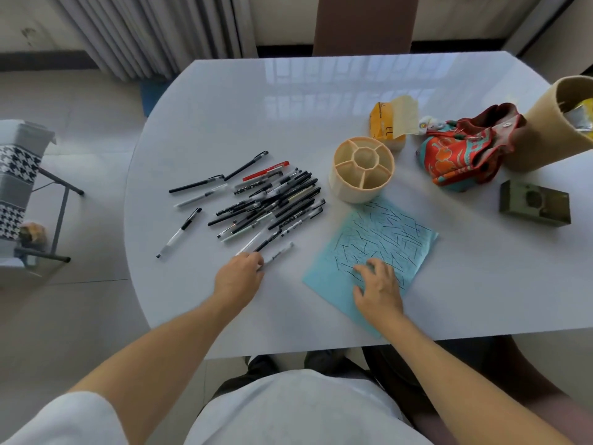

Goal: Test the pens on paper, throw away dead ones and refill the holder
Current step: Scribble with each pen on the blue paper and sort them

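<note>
Head view — left hand (239, 275) touches white pen's (278, 253) near end.

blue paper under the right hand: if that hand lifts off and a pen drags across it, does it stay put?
Probably not. The blue paper is a single thin sheet lying on a glossy table, so it would likely slide. It also looks floppy and light, so it would probably sag if lifted by one corner. Only the right hand, resting on its near part, seems to anchor it.
</note>
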A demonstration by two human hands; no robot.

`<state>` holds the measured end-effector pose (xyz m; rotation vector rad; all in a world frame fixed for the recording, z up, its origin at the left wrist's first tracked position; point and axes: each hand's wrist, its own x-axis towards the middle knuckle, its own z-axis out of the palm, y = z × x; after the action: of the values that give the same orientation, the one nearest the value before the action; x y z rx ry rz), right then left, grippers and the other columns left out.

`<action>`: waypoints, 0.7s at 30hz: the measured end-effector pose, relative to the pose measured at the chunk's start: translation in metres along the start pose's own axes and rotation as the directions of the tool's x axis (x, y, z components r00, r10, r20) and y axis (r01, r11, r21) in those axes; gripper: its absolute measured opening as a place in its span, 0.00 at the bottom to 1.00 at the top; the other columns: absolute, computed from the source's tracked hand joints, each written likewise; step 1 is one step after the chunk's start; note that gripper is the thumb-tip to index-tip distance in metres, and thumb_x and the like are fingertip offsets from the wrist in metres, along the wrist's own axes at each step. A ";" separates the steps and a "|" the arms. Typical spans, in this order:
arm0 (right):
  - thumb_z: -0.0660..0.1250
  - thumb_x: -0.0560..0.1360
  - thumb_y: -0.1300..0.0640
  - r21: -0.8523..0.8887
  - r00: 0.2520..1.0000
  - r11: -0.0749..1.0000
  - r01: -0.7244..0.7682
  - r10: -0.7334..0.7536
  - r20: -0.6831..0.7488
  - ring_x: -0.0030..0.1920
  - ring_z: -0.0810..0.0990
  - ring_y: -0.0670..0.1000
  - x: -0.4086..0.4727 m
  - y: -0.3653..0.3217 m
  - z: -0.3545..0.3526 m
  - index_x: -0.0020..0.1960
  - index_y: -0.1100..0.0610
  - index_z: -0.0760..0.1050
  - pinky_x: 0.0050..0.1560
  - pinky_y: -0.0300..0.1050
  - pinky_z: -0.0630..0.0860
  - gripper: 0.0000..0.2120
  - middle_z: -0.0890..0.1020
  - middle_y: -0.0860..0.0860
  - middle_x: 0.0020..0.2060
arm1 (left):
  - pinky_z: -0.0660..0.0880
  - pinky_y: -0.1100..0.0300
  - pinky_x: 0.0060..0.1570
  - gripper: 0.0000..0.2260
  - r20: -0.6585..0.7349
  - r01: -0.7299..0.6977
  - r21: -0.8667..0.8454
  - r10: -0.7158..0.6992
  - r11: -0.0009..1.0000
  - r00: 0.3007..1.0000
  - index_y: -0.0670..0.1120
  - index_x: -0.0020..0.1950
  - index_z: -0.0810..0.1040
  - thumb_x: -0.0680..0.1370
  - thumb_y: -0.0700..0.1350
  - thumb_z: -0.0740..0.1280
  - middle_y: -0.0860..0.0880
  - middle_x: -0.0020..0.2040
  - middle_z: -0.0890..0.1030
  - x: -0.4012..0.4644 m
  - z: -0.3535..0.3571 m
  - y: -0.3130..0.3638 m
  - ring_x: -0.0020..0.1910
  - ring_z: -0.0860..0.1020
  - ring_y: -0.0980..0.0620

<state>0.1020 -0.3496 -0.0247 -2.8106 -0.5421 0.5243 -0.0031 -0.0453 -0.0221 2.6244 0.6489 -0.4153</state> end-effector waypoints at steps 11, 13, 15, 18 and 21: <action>0.71 0.77 0.51 0.262 0.997 0.965 0.021 -0.002 -0.073 0.57 0.71 0.51 -0.011 -0.071 0.027 0.64 0.55 0.78 0.53 0.47 0.74 0.17 0.73 0.51 0.57 | 0.71 0.60 0.35 0.05 0.070 0.024 -0.223 -0.008 0.975 0.998 0.58 0.49 0.80 0.76 0.53 0.67 0.60 0.41 0.79 -0.036 0.001 -0.003 0.40 0.76 0.59; 0.71 0.77 0.50 0.461 0.993 0.886 -0.049 0.092 -0.069 0.49 0.75 0.47 -0.015 -0.084 0.030 0.60 0.53 0.79 0.48 0.39 0.72 0.13 0.76 0.47 0.50 | 0.74 0.59 0.37 0.04 0.080 0.032 -0.314 -0.008 0.949 0.997 0.58 0.48 0.80 0.75 0.53 0.68 0.60 0.40 0.79 -0.045 0.002 -0.002 0.40 0.77 0.59; 0.71 0.77 0.46 0.651 0.974 0.726 -0.220 0.199 0.106 0.42 0.80 0.45 -0.018 -0.099 0.032 0.54 0.52 0.82 0.43 0.36 0.76 0.11 0.81 0.45 0.43 | 0.76 0.60 0.39 0.04 0.075 0.011 -0.379 0.020 0.925 0.997 0.57 0.48 0.82 0.75 0.53 0.69 0.60 0.39 0.80 -0.053 0.006 0.002 0.39 0.77 0.59; 0.70 0.79 0.50 0.821 0.911 0.396 -0.412 0.195 0.363 0.37 0.82 0.50 -0.022 -0.118 0.038 0.45 0.55 0.84 0.38 0.44 0.81 0.10 0.85 0.49 0.35 | 0.78 0.60 0.41 0.06 0.085 -0.052 -0.459 0.102 0.887 0.991 0.55 0.49 0.83 0.74 0.53 0.71 0.59 0.38 0.82 -0.064 0.012 0.011 0.38 0.79 0.60; 0.67 0.81 0.58 0.869 0.899 0.232 -0.436 0.151 0.411 0.40 0.85 0.55 -0.025 -0.123 0.037 0.44 0.59 0.82 0.40 0.45 0.82 0.09 0.86 0.58 0.38 | 0.78 0.61 0.40 0.05 0.120 -0.075 -0.561 0.170 0.825 0.978 0.56 0.47 0.83 0.74 0.54 0.71 0.59 0.36 0.82 -0.070 0.017 0.019 0.36 0.79 0.60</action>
<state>0.0277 -0.2420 -0.0155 -1.5986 0.3008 0.8945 -0.0566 -0.0946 -0.0050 2.0348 0.4535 -0.3376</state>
